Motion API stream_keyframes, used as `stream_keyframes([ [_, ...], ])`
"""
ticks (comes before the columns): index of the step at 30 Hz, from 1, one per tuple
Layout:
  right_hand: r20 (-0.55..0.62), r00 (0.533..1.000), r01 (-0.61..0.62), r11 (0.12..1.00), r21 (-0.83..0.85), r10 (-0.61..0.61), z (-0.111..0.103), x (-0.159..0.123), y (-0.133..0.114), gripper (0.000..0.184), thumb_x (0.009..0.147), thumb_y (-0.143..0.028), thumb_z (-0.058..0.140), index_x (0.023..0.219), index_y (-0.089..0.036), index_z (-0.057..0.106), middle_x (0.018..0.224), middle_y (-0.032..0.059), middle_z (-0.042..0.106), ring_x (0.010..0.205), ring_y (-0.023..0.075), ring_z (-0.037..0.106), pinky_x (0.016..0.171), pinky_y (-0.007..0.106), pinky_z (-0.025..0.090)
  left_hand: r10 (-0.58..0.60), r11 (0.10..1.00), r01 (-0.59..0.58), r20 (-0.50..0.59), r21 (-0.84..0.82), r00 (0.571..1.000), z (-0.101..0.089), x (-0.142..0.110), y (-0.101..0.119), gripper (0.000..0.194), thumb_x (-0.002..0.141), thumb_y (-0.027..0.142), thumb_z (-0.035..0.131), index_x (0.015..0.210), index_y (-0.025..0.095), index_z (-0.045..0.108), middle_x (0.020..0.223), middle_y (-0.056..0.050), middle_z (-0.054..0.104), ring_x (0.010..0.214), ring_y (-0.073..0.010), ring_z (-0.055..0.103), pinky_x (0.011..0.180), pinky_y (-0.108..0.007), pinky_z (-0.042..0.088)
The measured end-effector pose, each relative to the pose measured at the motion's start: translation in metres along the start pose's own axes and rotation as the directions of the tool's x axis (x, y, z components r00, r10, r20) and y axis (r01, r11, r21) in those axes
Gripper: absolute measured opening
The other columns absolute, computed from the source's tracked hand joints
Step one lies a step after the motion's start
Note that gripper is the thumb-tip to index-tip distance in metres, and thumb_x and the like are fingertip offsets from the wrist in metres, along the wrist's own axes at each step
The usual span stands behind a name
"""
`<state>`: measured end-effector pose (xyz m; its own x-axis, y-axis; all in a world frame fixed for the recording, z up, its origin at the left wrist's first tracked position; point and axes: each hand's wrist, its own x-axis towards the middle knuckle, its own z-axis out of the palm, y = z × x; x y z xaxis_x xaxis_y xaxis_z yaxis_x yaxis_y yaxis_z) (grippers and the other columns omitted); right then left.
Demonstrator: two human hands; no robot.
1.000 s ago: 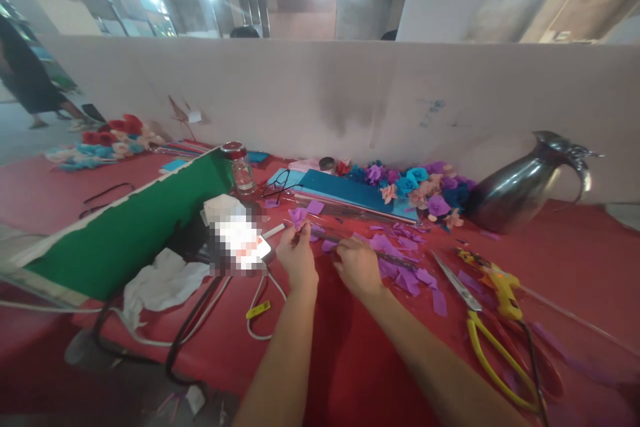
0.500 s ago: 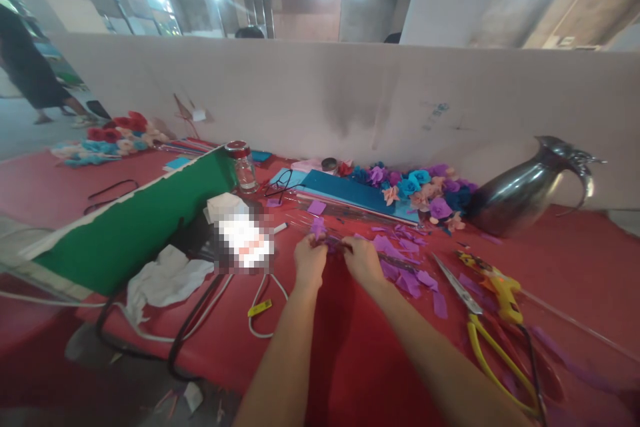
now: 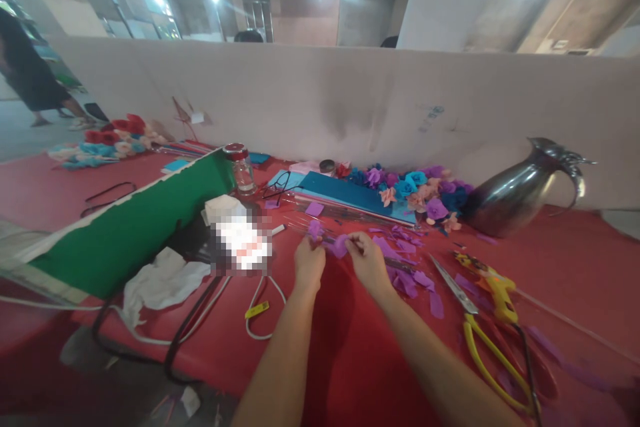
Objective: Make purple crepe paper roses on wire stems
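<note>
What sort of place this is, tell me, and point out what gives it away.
Probably a handicraft workshop: colourful artificial flowers are heaped beyond cut purple scraps, and large scissors lie beside what looks like a yellow glue gun on the red tabletop.

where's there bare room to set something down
Bare red tabletop shows between the forearms, and right of the glue gun, nearer than the metal jug. Crowded: purple scraps beside the right hand, flowers and blue sheets beyond.
</note>
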<state>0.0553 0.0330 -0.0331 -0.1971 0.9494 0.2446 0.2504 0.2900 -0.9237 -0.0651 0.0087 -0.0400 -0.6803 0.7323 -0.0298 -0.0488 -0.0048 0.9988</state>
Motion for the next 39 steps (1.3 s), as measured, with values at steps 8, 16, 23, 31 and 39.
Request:
stream_keyframes([
  [8,0.139,0.985,0.094,0.995,0.031,-0.097,-0.045,-0.012,-0.010,0.019,0.084,-0.029,0.046,0.095,-0.021,0.059,0.084,0.0037,0.068,0.077,0.0181,0.063,0.071,0.031,0.048,-0.077,0.983,0.151,0.520,-0.101,0.851,0.008,-0.022,0.029,0.037,0.057,0.034,0.081,0.088,0.015,0.072,0.079,-0.006,0.070,0.071,-0.0181,0.063,0.071,-0.032,0.049],
  [16,0.080,0.994,0.065,0.993,0.094,-0.072,-0.065,-0.022,-0.008,0.022,0.082,-0.030,0.053,0.103,-0.022,0.051,0.089,0.0038,0.067,0.082,0.0184,0.064,0.071,0.031,0.048,0.112,0.994,-0.096,0.549,-0.057,0.829,0.015,-0.035,0.038,0.016,0.067,0.028,0.073,0.077,0.016,0.074,0.079,-0.007,0.073,0.078,-0.0225,0.065,0.078,-0.035,0.049],
  [23,0.151,0.985,0.086,0.996,0.017,-0.087,-0.062,-0.020,-0.016,0.012,0.079,-0.021,0.049,0.087,-0.021,0.058,0.080,0.0013,0.067,0.077,0.0170,0.064,0.072,0.030,0.048,0.107,0.994,-0.103,0.560,-0.040,0.821,0.017,-0.032,0.036,0.020,0.065,0.028,0.073,0.081,0.016,0.075,0.077,-0.007,0.072,0.076,-0.0220,0.065,0.078,-0.035,0.049],
  [31,-0.215,0.976,-0.109,0.802,-0.587,-0.024,-0.171,-0.041,-0.001,0.018,0.081,-0.032,0.051,0.089,-0.020,0.062,0.086,0.0079,0.070,0.079,0.0221,0.064,0.070,0.033,0.047,-0.125,0.991,0.135,0.518,0.018,0.846,0.016,-0.029,0.040,0.019,0.055,0.030,0.077,0.065,0.016,0.069,0.048,0.002,0.054,0.044,-0.0107,0.046,0.046,-0.023,0.035],
  [39,-0.478,0.833,-0.549,0.321,-0.771,0.278,-0.293,-0.070,0.053,0.023,0.082,-0.030,0.052,0.071,-0.018,0.068,0.082,0.0236,0.067,0.083,0.0350,0.066,0.070,0.044,0.042,-0.311,0.945,0.202,0.525,0.256,0.792,0.012,-0.028,0.035,0.018,0.053,0.028,0.077,0.062,0.017,0.065,0.042,0.007,0.043,0.037,-0.0055,0.027,0.043,-0.023,0.018],
])
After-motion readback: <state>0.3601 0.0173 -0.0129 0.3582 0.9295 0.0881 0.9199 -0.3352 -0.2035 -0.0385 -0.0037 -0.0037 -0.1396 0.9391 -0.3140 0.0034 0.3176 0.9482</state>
